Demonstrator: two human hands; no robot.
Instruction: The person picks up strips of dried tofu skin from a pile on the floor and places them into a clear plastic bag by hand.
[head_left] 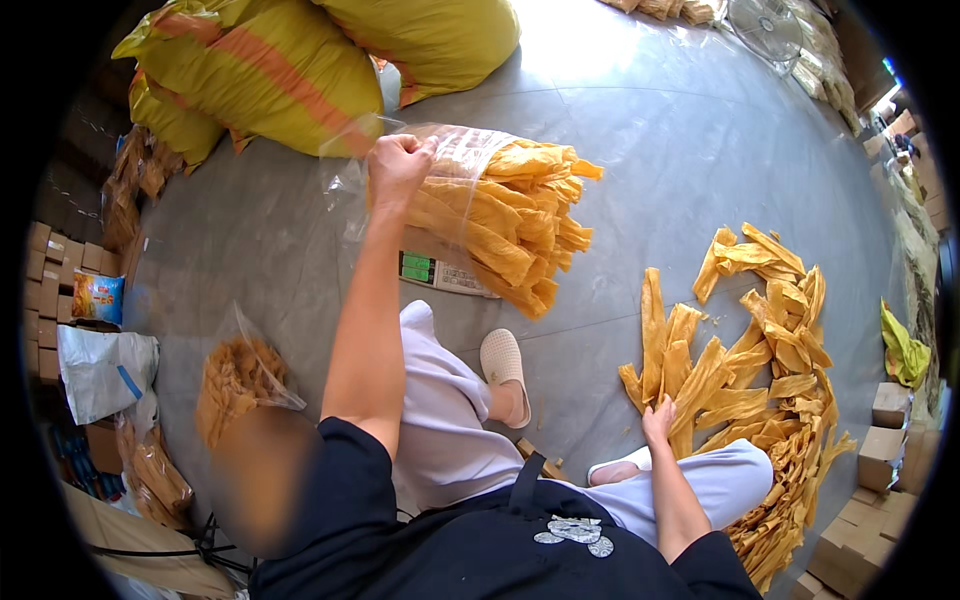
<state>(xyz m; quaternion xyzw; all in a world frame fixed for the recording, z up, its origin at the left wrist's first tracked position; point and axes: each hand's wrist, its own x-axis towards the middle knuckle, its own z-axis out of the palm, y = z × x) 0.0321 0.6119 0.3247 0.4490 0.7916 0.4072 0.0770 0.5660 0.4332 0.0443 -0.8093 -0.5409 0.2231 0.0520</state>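
Note:
My left hand (398, 165) is closed in a fist on the gathered clear plastic bag (345, 180). Long yellow dried bean curd sticks (530, 205) fill this bag and stick out of its right end. Beneath the bag is a scale (465, 280) with a green display, its platform mostly covered. Low on the right, the fingers of my right hand (658, 418) close on the near ends of some loose bean curd sticks (700, 385). These belong to a large heap (790, 420) spread over the floor, curving down past my right knee.
Large yellow sacks (290, 75) with orange stripes stand at the far left. A second clear bag of sticks (240, 375) lies left of my legs. Cardboard boxes (885, 455) line the right side, and a fan (765, 28) stands far right. Grey floor (620, 130) lies between.

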